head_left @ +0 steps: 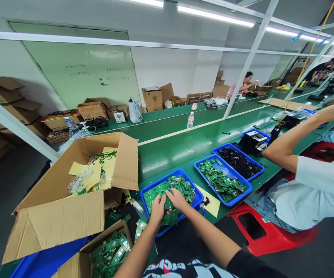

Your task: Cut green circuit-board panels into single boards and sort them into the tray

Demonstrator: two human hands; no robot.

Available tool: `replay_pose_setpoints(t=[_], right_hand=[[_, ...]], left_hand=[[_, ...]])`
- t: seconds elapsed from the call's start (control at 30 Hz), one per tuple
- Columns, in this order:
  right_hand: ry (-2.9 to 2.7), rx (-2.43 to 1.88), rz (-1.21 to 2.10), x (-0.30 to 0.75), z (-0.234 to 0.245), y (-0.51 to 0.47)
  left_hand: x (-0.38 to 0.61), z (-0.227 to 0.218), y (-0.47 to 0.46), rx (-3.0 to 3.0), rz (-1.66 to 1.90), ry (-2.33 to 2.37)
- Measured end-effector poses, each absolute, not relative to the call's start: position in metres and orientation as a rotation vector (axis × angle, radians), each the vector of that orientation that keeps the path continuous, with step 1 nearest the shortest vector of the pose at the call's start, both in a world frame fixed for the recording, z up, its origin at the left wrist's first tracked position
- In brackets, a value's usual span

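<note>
**Printed tee (184, 270) and bare forearms (210, 235) over a tray of green boards**

Both hands are down in the pile, nearly touching. The left hand (157, 211) and right hand (177, 199) have their fingers bunched rather than spread, with one board tilted up between them. Can't tell from this angle whether it's actually pinched, since the fingers hide its edges.

Those green circuit boards (169, 189) are heaped in a blue plastic tray (158, 180) on a green workbench (167, 158). Just right of it is a yellow paper sheet (210, 202), then a second blue tray (204, 181) packed with more boards, and a third blue tray (230, 148) full of small black parts (239, 162).

Down by the left arm, a small cardboard box (81, 262) holds more boards (109, 255), and a big open carton (59, 220) beside it has yellow paper and plastic bags inside.

On the right, a co-worker's bare arm (288, 148) reaches along the bench, with a red plastic stool (268, 231) nearby. Farther down the line sits someone in a pink top (236, 88).
</note>
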State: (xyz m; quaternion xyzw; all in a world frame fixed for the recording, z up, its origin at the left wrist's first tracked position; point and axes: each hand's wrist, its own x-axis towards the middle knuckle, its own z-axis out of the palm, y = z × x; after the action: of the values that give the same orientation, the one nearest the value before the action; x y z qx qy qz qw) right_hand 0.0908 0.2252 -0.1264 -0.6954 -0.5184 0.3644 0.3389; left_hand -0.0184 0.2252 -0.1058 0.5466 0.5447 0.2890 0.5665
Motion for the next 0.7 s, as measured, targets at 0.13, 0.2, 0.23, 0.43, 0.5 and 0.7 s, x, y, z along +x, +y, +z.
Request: replay_pose_setpoints(t=[0.13,0.2,0.23,0.43,0.5,0.7], right_hand=[[-1.266,-1.794,0.938,0.087,-0.128,0.217],[-1.243,-1.8,0.961,0.086,-0.13,0.214],[-1.234,-1.813,0.967,0.085,-0.131,0.214],[-1.182,-2.018,0.926,0.084,-0.136,0.221],[-1.164,-2.1,0.911,0.086,-0.137,0.226],[-1.141,-2.28,0.906,0.093,-0.136,0.236]], left_hand=[[-0.016,-0.107,0.235,1.487,0.602,1.381],[-0.015,-0.108,0.239,1.578,0.54,1.432],[-0.013,-0.109,0.241,1.624,0.506,1.454],[0.0,-0.117,0.248,1.845,0.273,1.588],[0.005,-0.12,0.251,1.881,0.198,1.627],[0.02,-0.127,0.262,1.93,0.076,1.688]])
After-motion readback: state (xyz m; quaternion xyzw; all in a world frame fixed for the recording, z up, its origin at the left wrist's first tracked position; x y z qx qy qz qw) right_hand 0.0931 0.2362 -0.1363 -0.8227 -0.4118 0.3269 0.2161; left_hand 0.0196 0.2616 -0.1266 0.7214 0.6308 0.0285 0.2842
